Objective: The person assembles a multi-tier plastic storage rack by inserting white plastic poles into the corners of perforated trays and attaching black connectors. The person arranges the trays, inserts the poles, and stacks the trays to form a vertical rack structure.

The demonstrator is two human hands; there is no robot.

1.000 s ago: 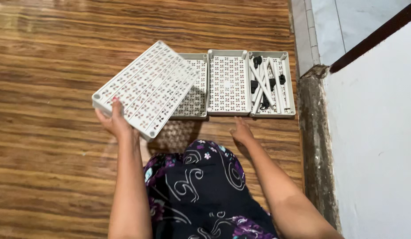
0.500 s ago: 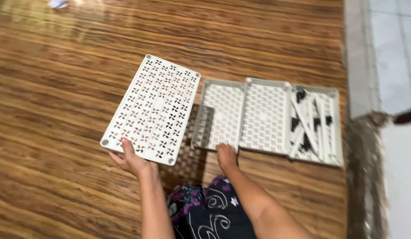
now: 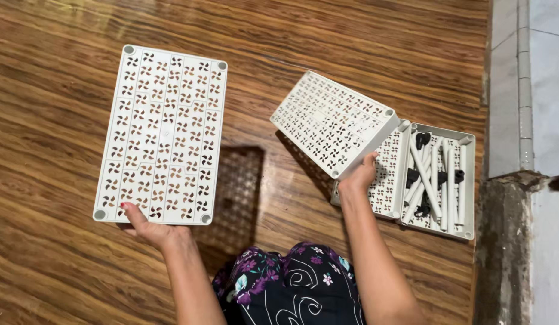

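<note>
A glossy wood-grain floor [image 3: 327, 36] fills your view, with a tiled strip [image 3: 520, 84] along its right edge. You have four white perforated panels here. The largest in view, the left panel [image 3: 162, 135], is held flat above the floor, your left hand [image 3: 148, 225] gripping its near edge. Your right hand [image 3: 359, 178] grips the tilted panel [image 3: 333, 123] by its near corner, lifting it off the floor. Just beside it lie two more: a middle tray [image 3: 384, 183], partly hidden, and a right tray [image 3: 466, 180] holding several white rods [image 3: 449, 180] and a few black clips [image 3: 422, 139].
</note>
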